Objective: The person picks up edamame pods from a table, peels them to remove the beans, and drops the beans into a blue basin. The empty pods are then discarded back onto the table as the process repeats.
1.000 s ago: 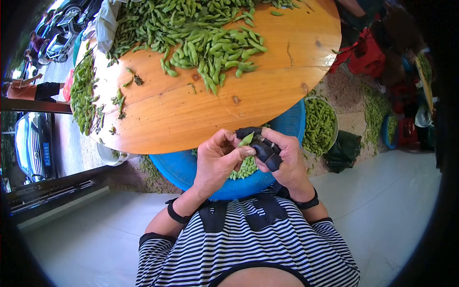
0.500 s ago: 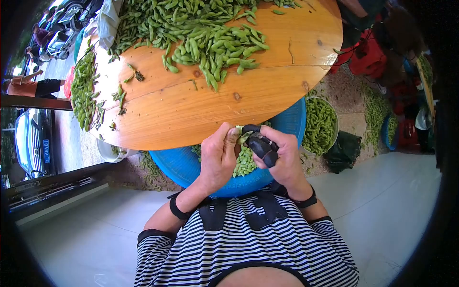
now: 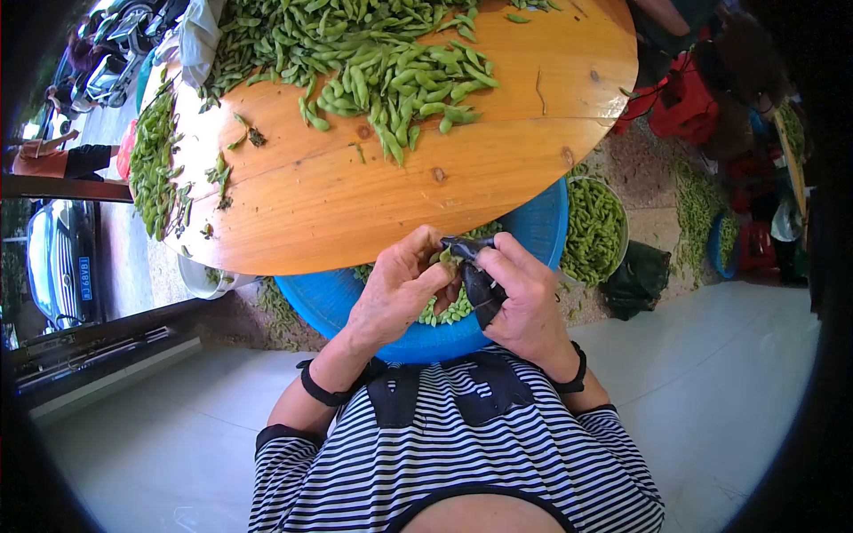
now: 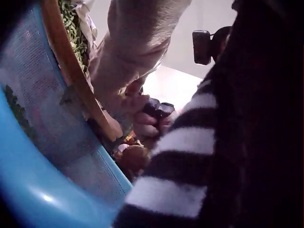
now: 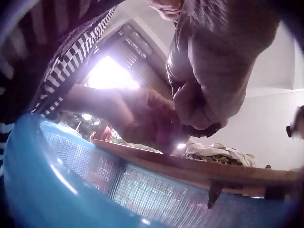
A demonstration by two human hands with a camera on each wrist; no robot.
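Pale floor surrounds the work station. A round wooden desk fills the upper field and carries a large heap of green pods. Under its near edge sits a blue basket holding loose pods. A metal bowl of further pods stands just beside the basket on the ground.

Both hands meet over the basket, close to the desk edge. The left hand has thumb and forefinger curled and pinched on a single pod. The right hand wears dark finger covers. It is curled likewise, its covered tips clamped on the same pod from the other side.

Change noted: one second ago the pod stood clear between the hands. Its long axis ran from the palms up toward the desk, with the free tip pointing up and to the right. Now the hands have closed together and only a short pale-green stretch shows.

Judgement: the pod remains in hand, under work at the fingertips, and has not been dropped into the basket. Its present long axis and heading cannot be told with certainty, though the visible stretch suggests it leans toward the desk. Both wrist views are too dim to settle the point.
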